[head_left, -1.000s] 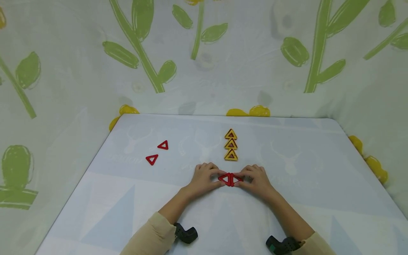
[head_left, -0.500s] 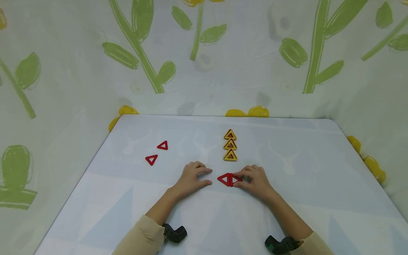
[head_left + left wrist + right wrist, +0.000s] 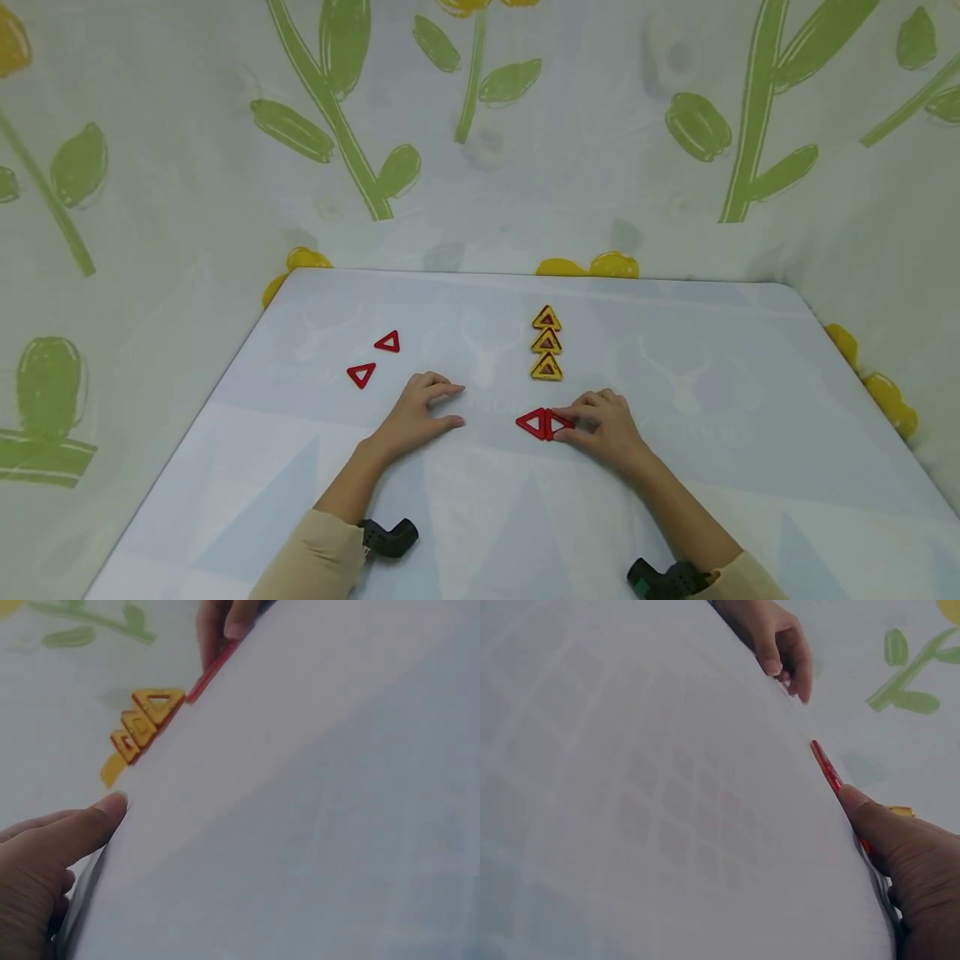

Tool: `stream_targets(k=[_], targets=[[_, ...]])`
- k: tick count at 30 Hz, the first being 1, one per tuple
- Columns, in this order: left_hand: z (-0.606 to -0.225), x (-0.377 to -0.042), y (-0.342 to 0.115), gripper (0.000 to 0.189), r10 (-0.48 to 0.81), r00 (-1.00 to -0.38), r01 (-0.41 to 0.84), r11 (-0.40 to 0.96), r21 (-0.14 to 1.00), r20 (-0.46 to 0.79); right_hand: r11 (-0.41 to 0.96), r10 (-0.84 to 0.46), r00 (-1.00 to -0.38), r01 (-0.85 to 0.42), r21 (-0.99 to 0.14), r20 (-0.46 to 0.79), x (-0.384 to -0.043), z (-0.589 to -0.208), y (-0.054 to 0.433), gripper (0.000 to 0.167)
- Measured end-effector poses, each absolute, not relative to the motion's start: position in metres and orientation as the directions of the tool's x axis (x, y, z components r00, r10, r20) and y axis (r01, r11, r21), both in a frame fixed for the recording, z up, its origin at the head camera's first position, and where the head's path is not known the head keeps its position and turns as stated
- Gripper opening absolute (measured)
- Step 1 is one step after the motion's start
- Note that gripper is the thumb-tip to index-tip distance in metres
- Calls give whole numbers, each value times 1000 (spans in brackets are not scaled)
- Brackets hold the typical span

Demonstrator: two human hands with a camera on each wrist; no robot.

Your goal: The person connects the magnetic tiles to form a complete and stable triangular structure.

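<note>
Two red triangle frames lie side by side at the middle of the table, their straight edges together. My right hand (image 3: 606, 427) pinches the right red triangle (image 3: 555, 424) between thumb and fingers. The left red triangle (image 3: 532, 423) lies free of any hand. To its left, my left hand (image 3: 416, 415) is held with thumb and fingers spread apart and nothing between them. Farther left lie two more loose red triangles, a lower one (image 3: 362, 375) and an upper one (image 3: 387, 342).
Beyond the hands, three yellow triangles (image 3: 547, 342) with red edges stand in a column, tip to base. The pale patterned table (image 3: 675, 483) meets a light wall covering with green plants (image 3: 697, 127) at the back.
My left hand has let go of the left red triangle and moved away to the left, fingers opening. My right hand stays at the right red triangle.
</note>
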State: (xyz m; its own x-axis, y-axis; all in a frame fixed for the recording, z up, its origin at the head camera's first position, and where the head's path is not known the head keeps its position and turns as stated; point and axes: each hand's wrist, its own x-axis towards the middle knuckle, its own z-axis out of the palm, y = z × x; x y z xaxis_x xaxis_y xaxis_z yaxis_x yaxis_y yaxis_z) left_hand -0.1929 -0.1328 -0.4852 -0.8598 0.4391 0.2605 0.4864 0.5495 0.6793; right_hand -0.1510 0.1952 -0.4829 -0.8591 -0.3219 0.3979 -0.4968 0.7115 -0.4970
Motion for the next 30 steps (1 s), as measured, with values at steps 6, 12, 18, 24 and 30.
stream_targets(k=[6,12,18,24,30], targets=[[-481,-191,-148,56,389,-896,414,559,718,214,701,-323,-848,-513,-496,421,-152,-484,196,31],[-480,-189,-166,61,338,-909,401,549,733,244,704,-316,-860,-496,-509,400,-152,-485,196,31],[-477,-187,-187,64,267,-933,353,533,769,243,711,-313,-867,-485,-510,388,-153,-485,196,31],[-475,-187,-209,64,198,-947,320,554,768,252,722,-301,-883,-458,-519,360,-153,-484,195,32],[-474,-190,-233,62,120,-965,255,609,751,231,728,-299,-887,-451,-516,353,-153,-484,195,33]])
